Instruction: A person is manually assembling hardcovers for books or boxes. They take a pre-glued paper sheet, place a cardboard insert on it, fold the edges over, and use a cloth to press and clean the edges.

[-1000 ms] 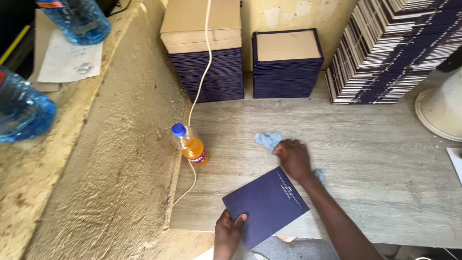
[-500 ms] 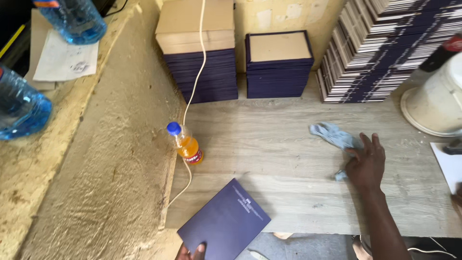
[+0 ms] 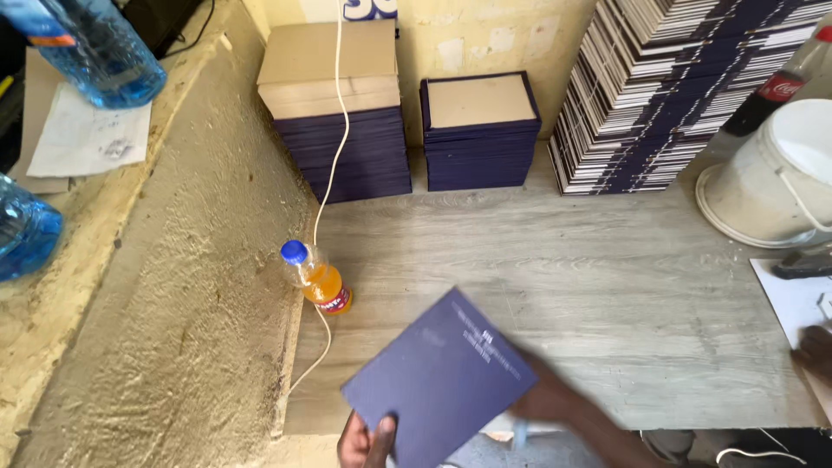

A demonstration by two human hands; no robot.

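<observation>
Starting far left – two blue water bottles (image 3: 95,52) up on a rough ledge (image 3: 191,303), with a creased sheet of paper (image 3: 87,139) between them. Moving in: small orange drink bottle (image 3: 316,279) with a blue cap, lying tilted at the left edge of the grey tabletop (image 3: 607,286), right beside a white cord (image 3: 334,147) trailing down from the wall.

Bottom centre, the action. Left hand (image 3: 366,438) pinching the near corner of a navy cover (image 3: 438,381), thumb on top, fingers hidden beneath. Cover held tilted over the front edge of the tabletop, apart from the stacks. Right hand (image 3: 550,400) at the cover's right edge, blurred and partly tucked under – cannot tell whether gripping or only supporting.

Behind, against the wall: tall navy stack (image 3: 334,113) topped with plain board, then a shorter stack (image 3: 478,130) just beside it, then a big slanting pile (image 3: 659,95) further right. Judging by all that, a good share of covers already handled and stacked, this single one in hand and not yet set down anywhere; impossible to say how many remain.

Far right: white bucket (image 3: 780,182), dark bottle (image 3: 780,87) behind it, a white sheet (image 3: 793,299) at the table's edge. Dark shape (image 3: 815,351) at the frame's edge, too cropped to identify.
</observation>
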